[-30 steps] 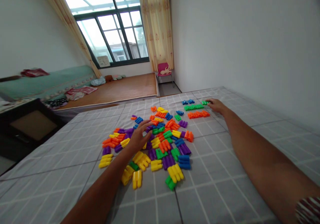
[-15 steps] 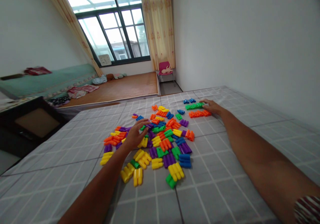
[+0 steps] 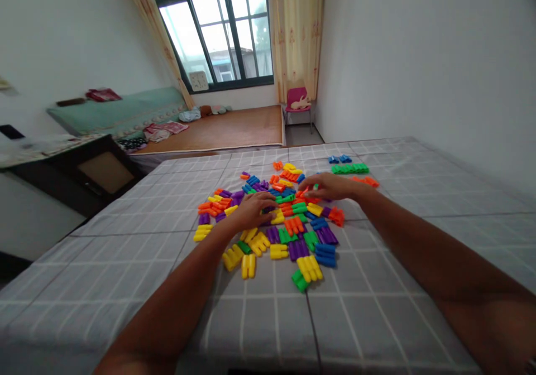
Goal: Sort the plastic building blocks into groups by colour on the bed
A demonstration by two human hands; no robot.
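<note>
Many plastic building pieces shaped like joined tubes, in yellow, orange, green, blue and purple, lie in a loose pile on a checked cloth. My left hand (image 3: 254, 208) hovers over the pile's left middle, with fingers stretched and thumb apart, close to yellow pieces (image 3: 277, 216). Over the pile's right side, my right hand (image 3: 329, 185) reaches in with its fingers parted, near orange pieces (image 3: 302, 195); the fingertips may be touching one. Beyond the right hand are a green row (image 3: 350, 168), an orange row (image 3: 368, 181) partly hidden by the wrist, and two blue pieces (image 3: 339, 159).
The grey checked cloth (image 3: 268, 319) covers the table. A white wall (image 3: 439, 57) rises on the right. Farther off are a low bed (image 3: 234, 126), a pink chair (image 3: 297, 99) and a window with curtains. A dark cabinet (image 3: 96, 171) stands at left.
My right hand has come back from the green and orange rows to the pile. The left hand stays over the pile. The whole view has shifted, so the scene sits farther right.
</note>
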